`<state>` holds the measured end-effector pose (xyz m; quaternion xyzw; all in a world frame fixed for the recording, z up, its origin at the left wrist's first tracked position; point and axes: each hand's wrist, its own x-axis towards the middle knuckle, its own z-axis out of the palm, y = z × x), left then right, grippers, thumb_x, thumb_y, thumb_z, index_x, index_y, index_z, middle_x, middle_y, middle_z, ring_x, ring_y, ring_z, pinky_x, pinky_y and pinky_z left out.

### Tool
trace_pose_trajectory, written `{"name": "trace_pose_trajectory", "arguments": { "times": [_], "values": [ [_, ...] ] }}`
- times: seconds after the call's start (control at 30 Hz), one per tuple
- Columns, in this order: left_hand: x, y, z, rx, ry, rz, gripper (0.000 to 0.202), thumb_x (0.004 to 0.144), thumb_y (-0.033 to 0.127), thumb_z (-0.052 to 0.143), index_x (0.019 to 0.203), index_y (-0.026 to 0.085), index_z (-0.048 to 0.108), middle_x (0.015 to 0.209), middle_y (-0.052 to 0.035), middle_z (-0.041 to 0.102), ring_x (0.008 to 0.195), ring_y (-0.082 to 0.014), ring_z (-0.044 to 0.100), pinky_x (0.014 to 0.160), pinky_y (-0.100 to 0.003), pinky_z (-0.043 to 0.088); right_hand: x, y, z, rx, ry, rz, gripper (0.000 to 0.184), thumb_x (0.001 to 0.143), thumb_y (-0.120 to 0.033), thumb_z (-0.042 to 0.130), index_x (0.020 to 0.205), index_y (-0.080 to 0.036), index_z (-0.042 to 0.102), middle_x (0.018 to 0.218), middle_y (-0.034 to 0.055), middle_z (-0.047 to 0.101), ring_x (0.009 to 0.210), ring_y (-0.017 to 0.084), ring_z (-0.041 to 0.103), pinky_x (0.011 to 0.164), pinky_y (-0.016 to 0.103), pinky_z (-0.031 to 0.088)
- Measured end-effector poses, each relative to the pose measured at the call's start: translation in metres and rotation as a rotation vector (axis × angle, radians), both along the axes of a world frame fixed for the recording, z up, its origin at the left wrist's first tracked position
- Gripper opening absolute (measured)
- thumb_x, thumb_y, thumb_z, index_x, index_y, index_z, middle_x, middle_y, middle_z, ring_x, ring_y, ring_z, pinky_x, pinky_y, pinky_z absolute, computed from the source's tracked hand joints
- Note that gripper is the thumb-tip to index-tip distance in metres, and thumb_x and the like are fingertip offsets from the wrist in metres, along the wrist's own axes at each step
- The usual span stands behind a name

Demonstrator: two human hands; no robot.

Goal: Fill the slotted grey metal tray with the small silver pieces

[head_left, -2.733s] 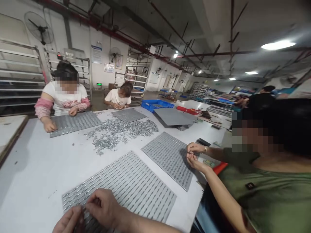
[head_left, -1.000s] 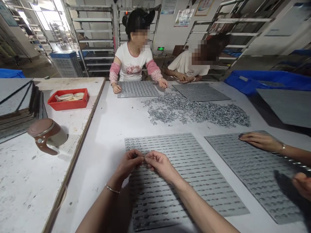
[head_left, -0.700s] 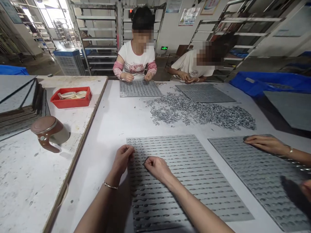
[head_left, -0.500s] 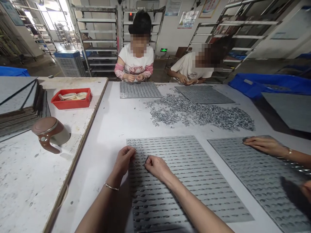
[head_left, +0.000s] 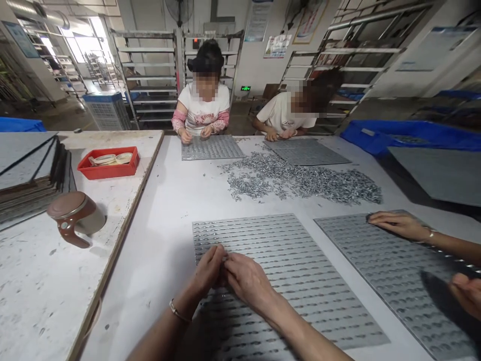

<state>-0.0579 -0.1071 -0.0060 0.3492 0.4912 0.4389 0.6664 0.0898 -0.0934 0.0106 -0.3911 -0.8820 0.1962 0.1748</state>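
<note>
A grey board [head_left: 300,281] with rows of small dark, shiny, teardrop-like pieces lies on the white table before me. Over its left part my left hand [head_left: 210,265] and my right hand [head_left: 248,278] meet, fingertips touching or nearly so. Both hands are closed in a pinch. A tiny pale glint shows between the fingertips; whether it is a piece or a fingernail I cannot tell. The hands and their shadow hide part of the rows beneath.
A heap of loose shiny pieces [head_left: 319,180] lies beyond the board. At right, a co-worker's hand [head_left: 400,224] rests on another board [head_left: 361,250]. Two people sit opposite with boards. On the left side table are a brown-lidded mug [head_left: 77,215], a red tray [head_left: 107,175] and stacked boards [head_left: 33,175].
My left hand has moved from the board's left edge toward my right hand, and the two now meet. The camera view has tilted up slightly.
</note>
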Motion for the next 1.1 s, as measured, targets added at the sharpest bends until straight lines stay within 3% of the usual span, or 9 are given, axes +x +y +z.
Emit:
{"name": "trace_pose_trajectory", "arguments": {
  "times": [0.13, 0.23, 0.37, 0.63, 0.77, 0.87, 0.97, 1.1],
  "values": [
    [0.000, -0.001, 0.005, 0.071, 0.139, -0.094, 0.055, 0.088, 0.076, 0.046, 0.075, 0.022, 0.048, 0.046, 0.0054, 0.047, 0.039, -0.0114, 0.042, 0.039, -0.024, 0.027, 0.002, 0.000, -0.006, -0.030, -0.034, -0.063, 0.019, 0.091, -0.011, 0.048, 0.083, -0.019, 0.063, 0.084, 0.0052, 0.068, 0.076, 0.018, 0.062, 0.069, 0.029, 0.044],
    [-0.007, 0.000, 0.011, 0.105, 0.128, -0.124, 0.053, 0.087, 0.072, 0.054, 0.071, 0.021, 0.049, 0.052, 0.0034, 0.051, 0.046, -0.0112, 0.046, 0.045, -0.024, 0.032, 0.005, 0.005, -0.004, -0.113, 0.104, -0.120, 0.021, 0.096, -0.016, 0.045, 0.082, -0.020, 0.061, 0.083, 0.0044, 0.066, 0.076, 0.018, 0.061, 0.070, 0.029, 0.044],
    [-0.019, -0.004, 0.011, 0.040, 0.059, -0.118, 0.048, 0.078, 0.064, 0.071, 0.074, 0.020, 0.052, 0.053, 0.0063, 0.048, 0.046, -0.0088, 0.040, 0.046, -0.024, 0.029, 0.008, 0.011, -0.001, -0.279, 0.271, -0.164, 0.017, 0.096, -0.024, 0.050, 0.086, -0.021, 0.064, 0.079, 0.0006, 0.066, 0.073, 0.016, 0.059, 0.068, 0.027, 0.043],
    [-0.022, -0.019, 0.001, 0.022, -0.001, -0.029, 0.049, 0.073, 0.060, 0.080, 0.068, 0.018, 0.055, 0.050, 0.0071, 0.044, 0.044, -0.0057, 0.032, 0.042, -0.023, 0.018, 0.005, 0.011, 0.007, -0.398, 0.290, -0.049, 0.014, 0.086, -0.022, 0.056, 0.091, -0.020, 0.070, 0.074, -0.0005, 0.069, 0.066, 0.015, 0.059, 0.061, 0.025, 0.042],
    [-0.028, -0.016, -0.001, 0.004, -0.152, 0.146, 0.037, 0.072, 0.046, 0.084, 0.078, 0.014, 0.065, 0.062, 0.0018, 0.060, 0.048, -0.0059, 0.045, 0.043, -0.019, 0.030, 0.012, 0.014, 0.003, -0.362, 0.352, -0.101, 0.028, 0.087, -0.027, 0.054, 0.107, -0.021, 0.073, 0.080, 0.0018, 0.072, 0.068, 0.015, 0.062, 0.066, 0.027, 0.047],
    [-0.043, -0.012, 0.000, -0.014, -0.305, 0.340, 0.034, 0.065, 0.029, 0.089, 0.089, 0.013, 0.071, 0.082, -0.0052, 0.072, 0.063, -0.0109, 0.063, 0.053, -0.019, 0.046, 0.020, 0.016, -0.011, -0.488, 0.387, -0.234, 0.026, 0.086, -0.036, 0.057, 0.097, -0.019, 0.073, 0.074, 0.0030, 0.072, 0.065, 0.017, 0.064, 0.063, 0.027, 0.049],
    [-0.057, -0.009, 0.001, -0.033, -0.367, 0.484, 0.027, 0.065, 0.017, 0.087, 0.087, 0.012, 0.071, 0.088, -0.0097, 0.076, 0.081, -0.0175, 0.072, 0.064, -0.022, 0.055, 0.021, 0.014, -0.029, -0.633, 0.388, -0.271, 0.024, 0.083, -0.039, 0.059, 0.087, -0.018, 0.071, 0.067, 0.0017, 0.070, 0.059, 0.016, 0.063, 0.056, 0.026, 0.047],
    [-0.059, -0.008, 0.000, -0.111, -0.385, 0.595, 0.016, 0.067, 0.007, 0.081, 0.079, 0.011, 0.072, 0.083, -0.0111, 0.077, 0.078, -0.0173, 0.073, 0.069, -0.023, 0.058, 0.009, 0.009, -0.044, -0.528, 0.338, -0.312, 0.020, 0.080, -0.037, 0.061, 0.077, -0.020, 0.072, 0.063, -0.0003, 0.066, 0.058, 0.015, 0.058, 0.056, 0.024, 0.043]
  ]
}}
